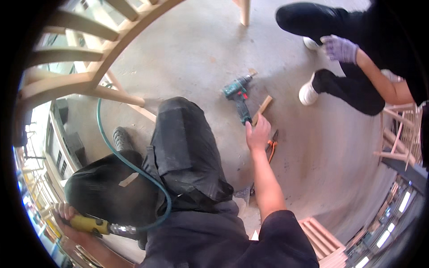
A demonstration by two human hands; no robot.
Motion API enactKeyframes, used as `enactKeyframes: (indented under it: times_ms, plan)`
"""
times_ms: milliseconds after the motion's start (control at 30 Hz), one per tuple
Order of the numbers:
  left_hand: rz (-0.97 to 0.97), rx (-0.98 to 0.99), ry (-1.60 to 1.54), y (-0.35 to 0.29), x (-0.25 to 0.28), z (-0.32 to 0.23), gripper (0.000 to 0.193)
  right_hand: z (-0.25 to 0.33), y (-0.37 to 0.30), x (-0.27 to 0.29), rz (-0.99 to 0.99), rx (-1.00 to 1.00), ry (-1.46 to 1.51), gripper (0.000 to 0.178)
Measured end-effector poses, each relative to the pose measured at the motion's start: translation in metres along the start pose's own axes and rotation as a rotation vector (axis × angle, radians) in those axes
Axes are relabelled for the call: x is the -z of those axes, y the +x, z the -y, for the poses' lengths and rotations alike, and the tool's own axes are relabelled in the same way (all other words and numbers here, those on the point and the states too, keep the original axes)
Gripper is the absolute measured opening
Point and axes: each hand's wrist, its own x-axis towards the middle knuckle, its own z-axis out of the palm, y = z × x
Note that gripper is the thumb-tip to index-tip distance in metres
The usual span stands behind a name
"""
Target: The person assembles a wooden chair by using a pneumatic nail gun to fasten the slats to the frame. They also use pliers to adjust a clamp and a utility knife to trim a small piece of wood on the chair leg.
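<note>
Both hands bare, set well apart. Gripping in left hand (64,214) 1 yellow-bodied hand tool (91,224) with silver metal coupling (123,229) and looping teal hose (99,120). Touching or nearly touching with right hand (258,134): near end of 1 slim, light-brown wooden strip (264,106) on grey concrete floor (192,53); cannot tell whether clamped on it. Just ahead of right fingertips, 1 teal-and-black cordless drill (237,93); beside right wrist, orange-handled pliers (273,145). Expect strip light, stiff, best pinched mid-length; expect yellow tool weighty, best held round body.
</note>
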Motion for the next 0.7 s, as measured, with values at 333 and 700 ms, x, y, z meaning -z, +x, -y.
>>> enactKeyframes:
  times_ms: [333,700]
  plan:
    - [-0.305,-0.323,0.018,-0.087,0.004,0.028,0.022,0.028,0.090,-0.108,0.300,-0.255,-0.269,0.116]
    - [-0.266,-0.531,-0.320,-0.109,0.009,0.049,0.022,0.038,0.112,-0.093,0.539,-0.254,-0.374,0.103]
